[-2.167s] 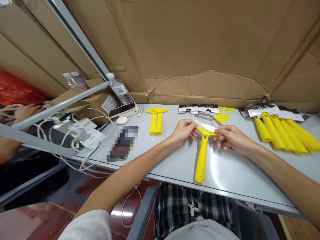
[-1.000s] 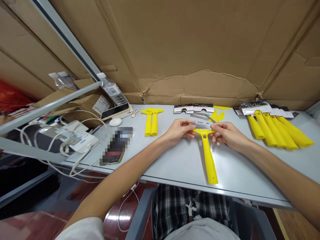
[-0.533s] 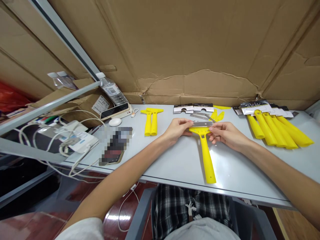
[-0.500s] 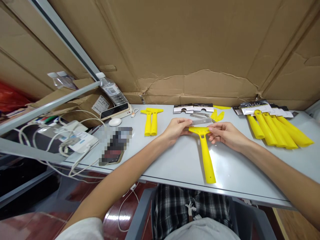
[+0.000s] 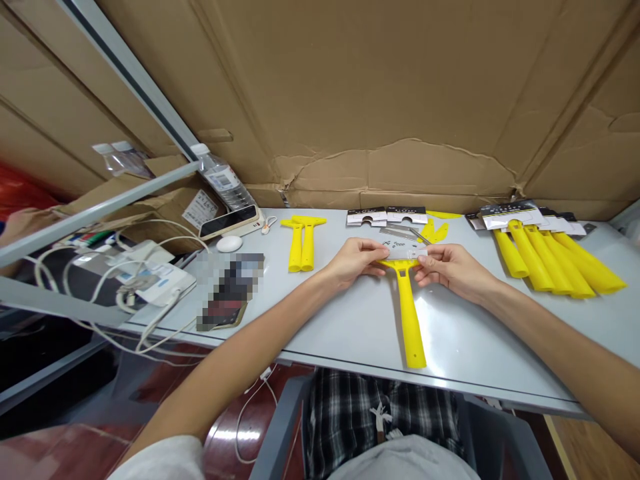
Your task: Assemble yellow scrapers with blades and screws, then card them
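Observation:
A yellow plastic scraper [image 5: 411, 320] lies at the table's front, handle toward me. Along the top of its head sits a flat metal blade [image 5: 403, 251] with dark markings. My left hand [image 5: 357, 261] pinches the blade and the head at their left end, the thumb on top. At the right end, my right hand [image 5: 447, 270] grips the same head between thumb and fingers. Just behind the blade are loose metal blades [image 5: 399, 233] and yellow plastic pieces [image 5: 438, 232]. Two more yellow scraper handles [image 5: 309, 248] lie side by side to the left.
Several carded yellow scrapers [image 5: 543, 263] lie at right. Header cards [image 5: 367, 217] rest at the back. Phones [image 5: 234, 223], a white oval object [image 5: 229, 245], a bottle [image 5: 227, 181] and tangled cables [image 5: 133, 287] occupy the left. Another person's hand [image 5: 23, 225] shows at far left.
The blade has come down toward me onto the scraper's head, and its markings now show. The handle's lower end has shifted slightly left. Another person's hand has appeared at far left.

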`<state>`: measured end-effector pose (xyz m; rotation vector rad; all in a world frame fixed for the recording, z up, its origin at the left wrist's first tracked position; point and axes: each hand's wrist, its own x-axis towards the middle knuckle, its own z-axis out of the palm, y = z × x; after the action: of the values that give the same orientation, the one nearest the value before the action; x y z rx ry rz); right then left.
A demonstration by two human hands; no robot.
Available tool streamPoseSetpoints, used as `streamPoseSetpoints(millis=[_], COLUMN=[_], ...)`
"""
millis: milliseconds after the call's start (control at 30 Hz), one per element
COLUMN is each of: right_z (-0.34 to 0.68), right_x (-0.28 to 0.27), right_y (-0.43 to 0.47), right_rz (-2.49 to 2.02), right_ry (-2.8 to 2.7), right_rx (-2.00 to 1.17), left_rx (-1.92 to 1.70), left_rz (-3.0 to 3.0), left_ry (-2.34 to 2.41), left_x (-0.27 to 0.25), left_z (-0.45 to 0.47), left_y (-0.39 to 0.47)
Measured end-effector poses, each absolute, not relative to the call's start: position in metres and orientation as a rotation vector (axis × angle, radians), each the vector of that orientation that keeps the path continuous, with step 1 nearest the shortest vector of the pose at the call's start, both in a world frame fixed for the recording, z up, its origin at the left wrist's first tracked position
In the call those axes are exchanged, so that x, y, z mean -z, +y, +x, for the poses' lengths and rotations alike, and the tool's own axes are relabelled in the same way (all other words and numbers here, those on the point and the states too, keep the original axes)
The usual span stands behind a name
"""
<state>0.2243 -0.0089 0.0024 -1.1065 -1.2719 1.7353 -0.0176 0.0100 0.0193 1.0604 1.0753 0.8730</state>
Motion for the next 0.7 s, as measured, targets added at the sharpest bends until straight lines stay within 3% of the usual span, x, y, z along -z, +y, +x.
streamPoseSetpoints(millis=[700], right_z=[0.215], right_x=[-0.012], right_y=[-0.015], right_rz=[-1.206], right_ry=[-1.175], right_rx=[-1.756], left_rx=[-0.939], left_rz=[1.38], left_ry=[0.989], left_x=[-0.024], left_z=[-0.022], left_y=[0.009])
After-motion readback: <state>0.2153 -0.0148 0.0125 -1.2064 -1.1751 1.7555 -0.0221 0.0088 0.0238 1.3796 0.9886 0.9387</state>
